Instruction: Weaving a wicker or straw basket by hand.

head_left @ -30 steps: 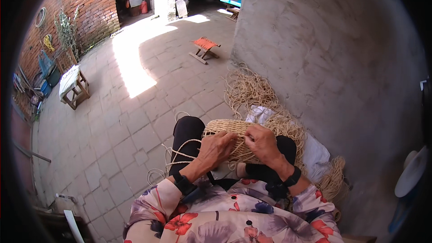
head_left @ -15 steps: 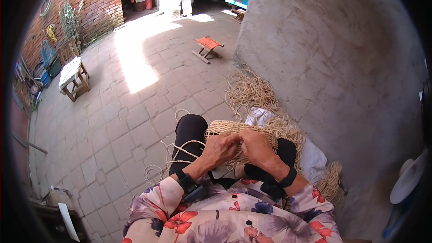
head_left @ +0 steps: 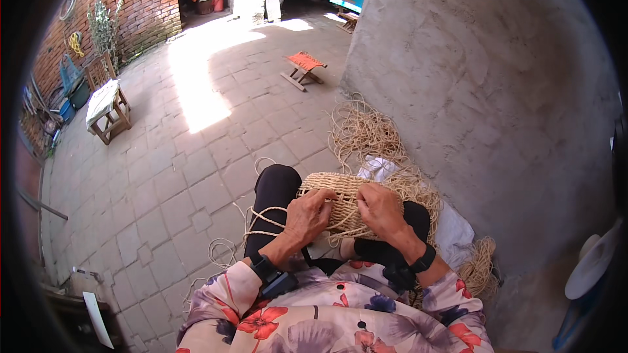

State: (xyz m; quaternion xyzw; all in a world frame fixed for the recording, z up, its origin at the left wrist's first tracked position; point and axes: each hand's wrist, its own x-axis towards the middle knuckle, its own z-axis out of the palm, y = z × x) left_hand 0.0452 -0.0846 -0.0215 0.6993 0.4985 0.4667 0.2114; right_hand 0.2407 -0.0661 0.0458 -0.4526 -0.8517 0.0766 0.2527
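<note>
A piece woven from pale straw cord (head_left: 345, 207) lies across my lap, over my dark trouser legs. My left hand (head_left: 307, 216) is closed at its left part, with thumb and fingertips on the weave. At its right part, my right hand (head_left: 381, 210) is closed in a pinch; what lies between the fingertips is too small to make out. The weave shows between my two hands, which are apart. Loose cord ends (head_left: 267, 218) trail leftward from the piece over my left knee and down to the floor.
A large tangle of straw cord (head_left: 366, 132) lies by the grey plaster wall (head_left: 471, 85), with white cloth (head_left: 453, 232) beside it. An orange-topped folding stool (head_left: 305, 62) stands ahead on the paving. To the left is a wooden chair (head_left: 108, 108) with a pale cover.
My hands were together over the middle of the woven piece. They have moved apart, left hand leftward and right hand rightward, uncovering the weave between them.
</note>
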